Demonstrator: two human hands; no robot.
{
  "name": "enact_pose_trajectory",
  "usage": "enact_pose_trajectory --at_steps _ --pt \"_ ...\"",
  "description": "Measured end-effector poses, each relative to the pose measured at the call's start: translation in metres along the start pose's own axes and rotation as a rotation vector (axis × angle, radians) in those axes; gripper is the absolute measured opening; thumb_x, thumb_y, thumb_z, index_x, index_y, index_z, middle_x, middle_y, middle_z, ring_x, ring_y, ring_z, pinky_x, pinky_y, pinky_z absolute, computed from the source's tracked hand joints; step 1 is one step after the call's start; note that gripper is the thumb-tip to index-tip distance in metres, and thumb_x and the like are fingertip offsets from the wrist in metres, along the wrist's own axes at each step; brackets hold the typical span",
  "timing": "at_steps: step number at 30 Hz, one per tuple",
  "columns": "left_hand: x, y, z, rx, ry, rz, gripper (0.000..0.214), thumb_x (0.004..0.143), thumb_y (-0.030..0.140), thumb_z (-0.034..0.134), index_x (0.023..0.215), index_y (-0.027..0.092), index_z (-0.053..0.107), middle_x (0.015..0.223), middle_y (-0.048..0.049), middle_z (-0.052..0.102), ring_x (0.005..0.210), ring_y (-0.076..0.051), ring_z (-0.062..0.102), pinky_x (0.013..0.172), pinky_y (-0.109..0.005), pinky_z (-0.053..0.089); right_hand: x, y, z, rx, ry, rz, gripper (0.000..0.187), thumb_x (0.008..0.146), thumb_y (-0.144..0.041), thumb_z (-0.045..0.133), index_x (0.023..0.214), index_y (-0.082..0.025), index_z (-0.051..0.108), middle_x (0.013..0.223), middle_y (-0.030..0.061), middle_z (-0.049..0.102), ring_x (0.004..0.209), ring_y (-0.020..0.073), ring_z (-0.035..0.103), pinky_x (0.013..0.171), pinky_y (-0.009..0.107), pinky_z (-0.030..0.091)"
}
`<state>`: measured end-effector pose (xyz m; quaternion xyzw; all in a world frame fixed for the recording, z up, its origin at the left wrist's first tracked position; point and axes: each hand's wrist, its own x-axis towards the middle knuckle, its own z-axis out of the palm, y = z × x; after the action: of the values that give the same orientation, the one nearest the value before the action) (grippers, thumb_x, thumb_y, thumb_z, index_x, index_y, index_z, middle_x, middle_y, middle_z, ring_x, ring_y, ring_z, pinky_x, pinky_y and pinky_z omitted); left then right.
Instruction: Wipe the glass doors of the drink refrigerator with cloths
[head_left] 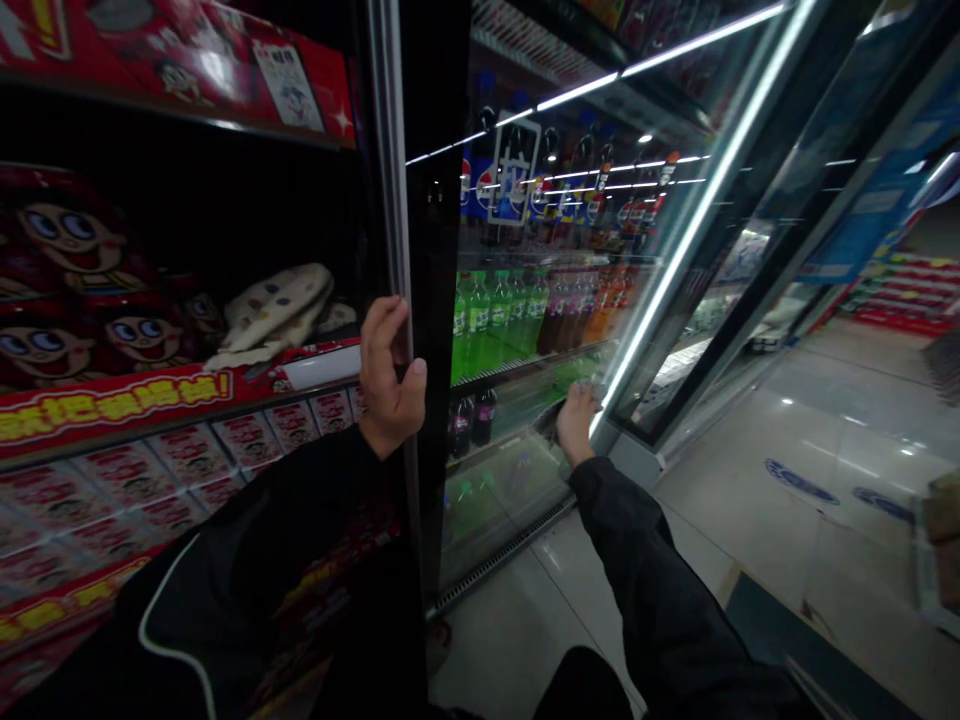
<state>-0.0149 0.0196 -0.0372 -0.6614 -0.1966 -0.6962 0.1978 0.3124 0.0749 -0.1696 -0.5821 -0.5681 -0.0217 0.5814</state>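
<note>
Shop cooler (525, 330), shelves holding green bottles (491, 310): left hand (390, 378) fingers clamped on its frame (390, 180); right hand (577, 422) at a shelf (517, 372) edge, fingers' state unclear.

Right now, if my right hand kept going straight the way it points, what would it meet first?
Probably the green bottles on the cooler shelf: your right hand points up into the cooler toward them. Depth is unclear, so the shelf edge might come first.
</note>
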Motion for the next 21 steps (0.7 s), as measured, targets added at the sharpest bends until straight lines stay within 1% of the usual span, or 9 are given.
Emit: enact_pose_trajectory --at_steps 2,5,8,10,12,14,16,18,21 --pt "0.001 0.002 0.000 0.018 -0.002 0.004 0.063 0.111 0.055 0.048 0.168 0.030 0.046 0.164 -0.0129 0.056 0.149 -0.035 0.060 0.122 -0.055 0.055 -0.023 -0.027 0.016 0.021 0.012 0.021 0.084 0.113 -0.062 0.009 0.179 -0.011 0.012 0.177 0.0379 0.031 0.173 0.0421 0.026 0.130 0.078 0.033" --pt "0.003 0.006 0.000 0.022 -0.007 0.003 0.062 0.111 0.053 0.049 0.168 0.028 0.046 0.164 -0.0139 0.057 0.148 -0.035 0.062 0.124 -0.055 0.054 -0.080 -0.076 0.039 0.037 -0.028 0.001 0.090 0.113 -0.065 0.024 0.178 -0.004 0.010 0.179 0.0427 0.020 0.173 0.0490 0.022 0.126 0.081 0.036" --pt "0.004 0.007 -0.001 0.012 -0.008 0.015 0.061 0.111 0.051 0.051 0.168 0.029 0.045 0.165 -0.0143 0.056 0.148 -0.035 0.062 0.124 -0.055 0.054 -0.144 -0.119 0.056 0.026 -0.128 -0.112 0.088 0.112 -0.059 0.041 0.180 -0.009 0.013 0.183 0.0383 0.014 0.172 0.0523 0.023 0.125 0.082 0.039" --pt "0.004 0.007 -0.001 0.008 -0.011 0.023 0.061 0.112 0.051 0.051 0.168 0.029 0.045 0.166 -0.0141 0.055 0.149 -0.035 0.061 0.124 -0.055 0.053 -0.177 -0.136 0.063 -0.022 -0.188 -0.224 0.092 0.109 -0.055 0.051 0.180 -0.012 0.013 0.182 0.0381 0.018 0.169 0.0558 0.029 0.121 0.084 0.043" --pt "0.003 0.008 -0.001 0.006 -0.012 0.026 0.061 0.112 0.051 0.050 0.169 0.029 0.044 0.166 -0.0140 0.055 0.150 -0.035 0.060 0.125 -0.054 0.053 -0.199 -0.143 0.070 -0.087 -0.227 -0.350 0.095 0.104 -0.053 0.061 0.180 -0.012 0.020 0.179 0.0385 0.027 0.164 0.0590 0.036 0.116 0.087 0.046" --pt "0.003 0.008 -0.001 0.016 -0.010 0.022 0.061 0.112 0.051 0.050 0.169 0.029 0.044 0.166 -0.0138 0.054 0.151 -0.035 0.059 0.125 -0.053 0.053 -0.211 -0.141 0.075 -0.140 -0.262 -0.469 0.093 0.100 -0.050 0.067 0.177 -0.014 0.032 0.175 0.0363 0.038 0.161 0.0589 0.042 0.116 0.087 0.047" --pt "0.002 0.008 0.000 0.026 -0.001 0.013 0.061 0.112 0.051 0.050 0.168 0.029 0.045 0.165 -0.0132 0.055 0.152 -0.034 0.058 0.125 -0.052 0.053 -0.219 -0.136 0.080 -0.165 -0.284 -0.555 0.086 0.098 -0.045 0.070 0.174 -0.018 0.041 0.171 0.0320 0.047 0.160 0.0554 0.046 0.118 0.085 0.049" --pt "0.001 0.007 0.001 0.030 0.009 0.002 0.061 0.112 0.054 0.048 0.167 0.030 0.046 0.164 -0.0128 0.055 0.151 -0.034 0.059 0.125 -0.052 0.052 -0.223 -0.129 0.084 -0.166 -0.284 -0.627 0.081 0.097 -0.040 0.070 0.173 -0.024 0.046 0.168 0.0262 0.054 0.160 0.0505 0.049 0.121 0.083 0.049" --pt "0.000 0.004 0.001 0.042 0.009 -0.009 0.063 0.111 0.059 0.046 0.166 0.029 0.047 0.162 -0.0130 0.055 0.152 -0.034 0.058 0.122 -0.052 0.054 -0.218 -0.116 0.086 -0.134 -0.301 -0.815 0.070 0.096 -0.031 0.068 0.166 -0.035 0.057 0.160 0.0154 0.066 0.155 0.0417 0.056 0.126 0.078 0.047"
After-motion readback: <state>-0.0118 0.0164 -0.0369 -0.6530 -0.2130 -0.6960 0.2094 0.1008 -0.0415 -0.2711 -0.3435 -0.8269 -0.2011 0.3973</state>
